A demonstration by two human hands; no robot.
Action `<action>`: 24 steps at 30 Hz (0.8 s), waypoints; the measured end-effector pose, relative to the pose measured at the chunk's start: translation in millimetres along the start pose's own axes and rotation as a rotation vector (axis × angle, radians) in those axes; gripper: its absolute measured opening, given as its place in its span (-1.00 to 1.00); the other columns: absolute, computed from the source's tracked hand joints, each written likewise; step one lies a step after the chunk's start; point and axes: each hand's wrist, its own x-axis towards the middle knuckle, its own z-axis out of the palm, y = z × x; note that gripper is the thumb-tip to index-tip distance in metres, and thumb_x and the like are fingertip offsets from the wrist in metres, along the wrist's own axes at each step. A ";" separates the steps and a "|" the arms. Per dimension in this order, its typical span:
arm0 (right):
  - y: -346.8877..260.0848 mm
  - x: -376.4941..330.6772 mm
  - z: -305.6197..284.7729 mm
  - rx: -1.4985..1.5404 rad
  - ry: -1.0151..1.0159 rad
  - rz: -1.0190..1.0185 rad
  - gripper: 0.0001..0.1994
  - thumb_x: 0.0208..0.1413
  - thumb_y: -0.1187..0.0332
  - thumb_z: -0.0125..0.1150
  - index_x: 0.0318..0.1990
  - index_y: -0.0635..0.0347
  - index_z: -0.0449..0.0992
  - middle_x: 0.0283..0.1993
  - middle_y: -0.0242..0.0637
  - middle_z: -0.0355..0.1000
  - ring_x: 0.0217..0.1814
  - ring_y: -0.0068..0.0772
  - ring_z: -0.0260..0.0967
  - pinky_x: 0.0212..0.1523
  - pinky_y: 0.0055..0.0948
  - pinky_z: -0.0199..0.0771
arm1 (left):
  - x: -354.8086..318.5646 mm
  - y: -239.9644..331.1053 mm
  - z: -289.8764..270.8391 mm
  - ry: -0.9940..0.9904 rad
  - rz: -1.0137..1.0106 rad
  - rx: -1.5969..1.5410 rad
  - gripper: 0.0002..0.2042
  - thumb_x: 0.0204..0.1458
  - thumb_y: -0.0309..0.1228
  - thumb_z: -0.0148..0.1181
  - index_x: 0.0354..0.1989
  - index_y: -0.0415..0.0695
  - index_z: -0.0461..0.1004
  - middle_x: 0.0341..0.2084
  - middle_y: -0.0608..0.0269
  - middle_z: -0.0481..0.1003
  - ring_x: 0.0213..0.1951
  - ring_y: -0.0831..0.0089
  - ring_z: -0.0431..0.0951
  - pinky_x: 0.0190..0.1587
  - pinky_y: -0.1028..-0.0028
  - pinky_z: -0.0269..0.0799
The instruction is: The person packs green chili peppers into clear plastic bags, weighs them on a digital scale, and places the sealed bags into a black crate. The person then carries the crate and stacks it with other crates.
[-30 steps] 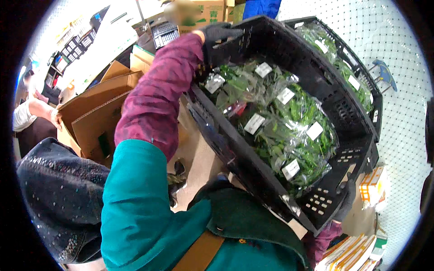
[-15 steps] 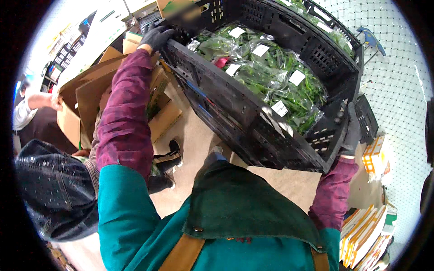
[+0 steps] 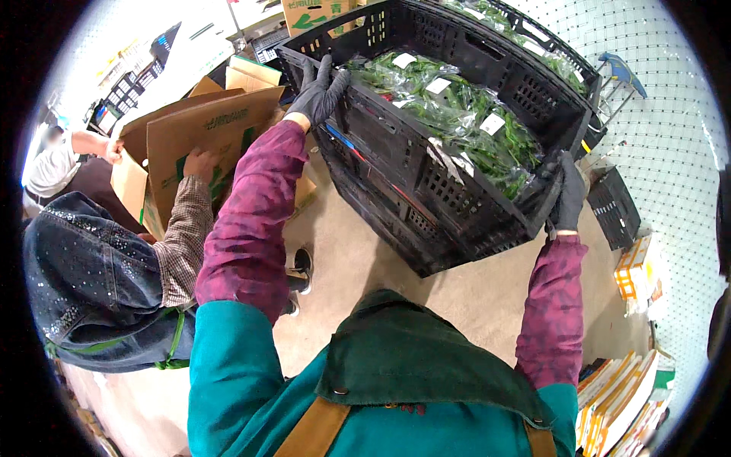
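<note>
A black plastic crate [image 3: 476, 171] sits on a stack of similar black crates [image 3: 381, 198] in front of me. Inside it lie several clear bags of green leafy vegetables [image 3: 464, 107] with white labels. My left hand [image 3: 320, 93], in a dark glove, presses on the crate's near wall by its left corner, its fingers spread over the rim. At the right end my gloved right hand [image 3: 567, 198] is closed round the crate's edge; part of its fingers is hidden.
Behind stands another crate of bagged greens [image 3: 525, 38]. At left, a co-worker in a dark denim hood [image 3: 91, 274] reaches into an open cardboard box [image 3: 198, 137], and another person's hand [image 3: 113, 151] holds its side. An empty-looking black crate [image 3: 613, 206] and cartons [image 3: 636, 270] stand right.
The crate has settled squarer over the stack, its near right corner higher in view. My left hand has shifted right from its left end onto the near wall. The co-worker's hand now shows in the box.
</note>
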 end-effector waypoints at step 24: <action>-34.9 -114.7 130.2 -1.487 -0.361 -0.428 -0.64 -0.11 0.12 0.13 -0.17 0.11 0.38 -0.27 -0.09 0.41 -0.23 -0.08 0.36 -0.24 -0.26 0.35 | -141.0 -50.3 152.3 -0.123 -0.477 -0.659 -0.80 -0.14 -0.38 0.17 -0.37 -0.23 0.42 -0.50 0.14 0.47 -0.47 0.40 0.44 -0.35 0.45 0.33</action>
